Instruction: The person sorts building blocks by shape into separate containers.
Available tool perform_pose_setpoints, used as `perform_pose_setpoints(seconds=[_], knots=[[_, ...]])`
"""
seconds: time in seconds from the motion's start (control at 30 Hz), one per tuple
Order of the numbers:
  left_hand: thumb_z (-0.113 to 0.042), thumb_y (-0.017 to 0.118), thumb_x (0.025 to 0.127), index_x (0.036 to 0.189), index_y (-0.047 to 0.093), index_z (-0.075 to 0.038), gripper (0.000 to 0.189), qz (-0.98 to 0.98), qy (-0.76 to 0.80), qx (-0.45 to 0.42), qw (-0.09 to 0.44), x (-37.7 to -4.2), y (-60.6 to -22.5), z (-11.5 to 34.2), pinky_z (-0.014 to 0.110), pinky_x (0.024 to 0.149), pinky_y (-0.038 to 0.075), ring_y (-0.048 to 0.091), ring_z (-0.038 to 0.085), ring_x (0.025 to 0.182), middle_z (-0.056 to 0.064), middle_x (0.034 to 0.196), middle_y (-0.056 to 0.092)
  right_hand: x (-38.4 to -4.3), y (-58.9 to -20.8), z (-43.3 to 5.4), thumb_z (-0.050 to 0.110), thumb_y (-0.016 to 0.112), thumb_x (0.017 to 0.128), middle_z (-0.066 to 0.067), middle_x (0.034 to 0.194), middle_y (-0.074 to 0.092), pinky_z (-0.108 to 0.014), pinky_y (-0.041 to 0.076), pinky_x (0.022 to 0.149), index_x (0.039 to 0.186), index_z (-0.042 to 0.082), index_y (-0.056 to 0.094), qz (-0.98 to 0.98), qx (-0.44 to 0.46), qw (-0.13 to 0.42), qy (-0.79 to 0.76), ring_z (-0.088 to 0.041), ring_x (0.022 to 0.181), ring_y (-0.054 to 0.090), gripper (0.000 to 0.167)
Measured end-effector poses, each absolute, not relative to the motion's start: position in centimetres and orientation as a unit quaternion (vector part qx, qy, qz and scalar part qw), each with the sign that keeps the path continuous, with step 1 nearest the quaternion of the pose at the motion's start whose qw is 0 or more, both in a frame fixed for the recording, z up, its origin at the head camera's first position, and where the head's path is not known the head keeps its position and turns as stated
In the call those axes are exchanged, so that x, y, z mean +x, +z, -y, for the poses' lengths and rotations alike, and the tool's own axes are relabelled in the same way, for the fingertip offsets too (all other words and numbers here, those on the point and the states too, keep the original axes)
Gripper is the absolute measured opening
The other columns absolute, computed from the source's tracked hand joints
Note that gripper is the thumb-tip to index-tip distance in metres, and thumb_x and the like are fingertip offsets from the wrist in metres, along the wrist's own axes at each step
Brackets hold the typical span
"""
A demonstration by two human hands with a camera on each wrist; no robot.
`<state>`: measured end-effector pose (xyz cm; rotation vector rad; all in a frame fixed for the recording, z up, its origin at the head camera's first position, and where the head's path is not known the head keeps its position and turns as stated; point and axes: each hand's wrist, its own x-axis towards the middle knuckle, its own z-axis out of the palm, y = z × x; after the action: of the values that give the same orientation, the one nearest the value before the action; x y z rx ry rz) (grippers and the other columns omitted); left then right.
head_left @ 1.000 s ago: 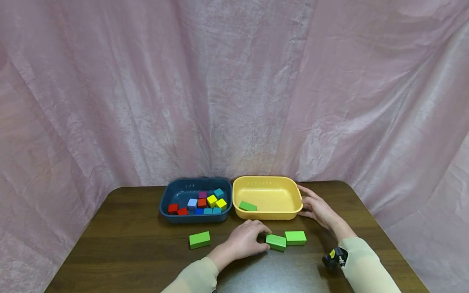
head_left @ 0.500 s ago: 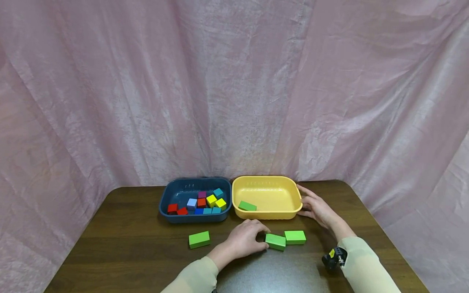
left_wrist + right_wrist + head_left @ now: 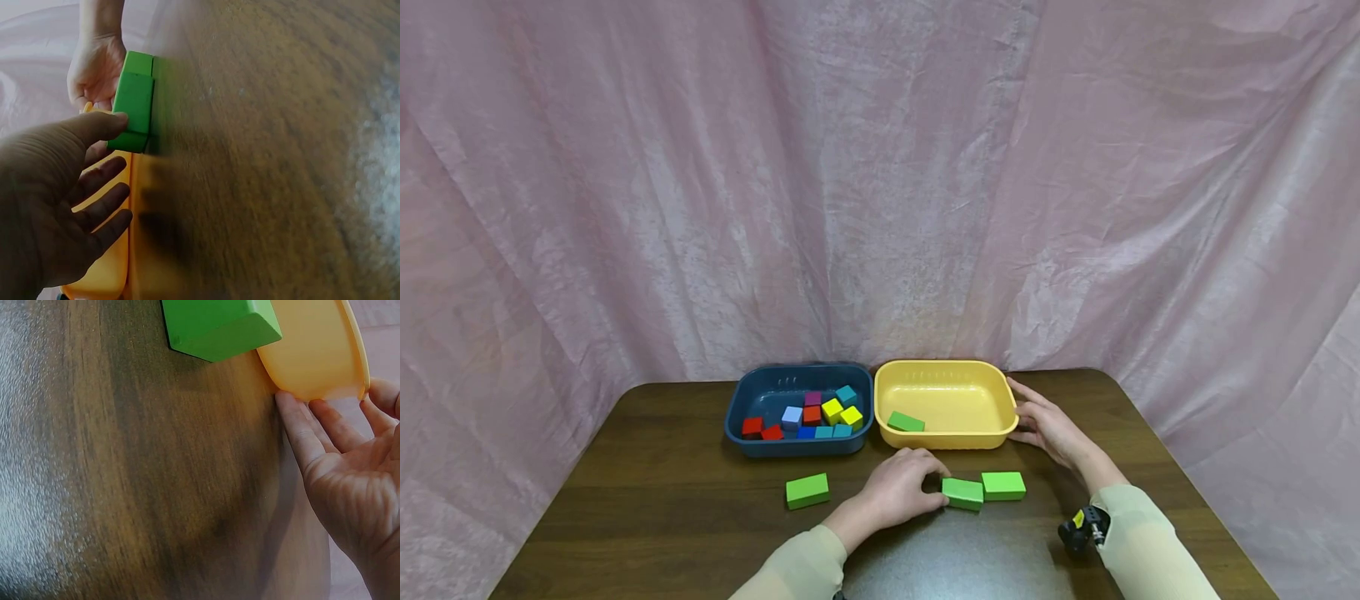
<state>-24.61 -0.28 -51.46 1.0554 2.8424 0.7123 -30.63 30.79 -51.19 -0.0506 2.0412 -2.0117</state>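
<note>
My left hand (image 3: 904, 492) pinches the left end of a green block (image 3: 962, 493) on the table; in the left wrist view the thumb lies on its face and the other fingers are spread. A second green block (image 3: 1003, 486) touches or nearly touches its right end. My right hand (image 3: 1056, 431) rests with extended fingers against the right end of a yellow basket (image 3: 945, 442). One green block (image 3: 907, 422) lies inside that basket. Farther left on the table is another green block (image 3: 807, 492). In the right wrist view, fingertips meet the basket's wall.
A dark blue basket (image 3: 797, 447) stands left of the yellow one, their rims close together. It holds several small cubes in red, yellow, blue, teal and purple. A pink curtain (image 3: 880, 183) hangs behind the brown wooden table (image 3: 647, 500).
The green block at my left hand has turned slightly, lining up more with the block on its right. My right hand stays at the yellow basket.
</note>
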Motion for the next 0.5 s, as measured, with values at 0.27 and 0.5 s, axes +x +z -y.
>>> perform_pose_setpoints(seconds=[0.27, 0.5], knots=[[-0.042, 0.083, 0.082, 0.104, 0.077, -0.026, 0.027, -0.912, 0.229, 0.341, 0.002, -24.62, -51.68, 0.6, 0.023, 0.076, 0.047, 0.054, 0.005, 0.093, -0.016, 0.1, 0.063, -30.39, -51.05, -30.84, 0.008, 0.04, 0.107, -0.031, 0.154, 0.034, -0.045, 0.053, 0.099, 0.167, 0.018, 0.012, -0.713, -0.03, 0.142, -0.686, -0.023, 0.116, 0.063, 0.067], [-0.042, 0.081, 0.083, 0.106, 0.076, -0.027, 0.027, -0.904, 0.241, 0.353, -0.01, -24.59, -51.74, 1.09, 0.024, 0.078, 0.048, 0.055, 0.005, 0.096, -0.018, 0.105, 0.065, -30.47, -51.28, -30.79, 0.007, 0.041, 0.106, -0.032, 0.149, 0.04, -0.043, 0.054, 0.096, 0.166, 0.016, 0.012, -0.71, -0.027, 0.137, -0.691, -0.02, 0.113, 0.065, 0.068]])
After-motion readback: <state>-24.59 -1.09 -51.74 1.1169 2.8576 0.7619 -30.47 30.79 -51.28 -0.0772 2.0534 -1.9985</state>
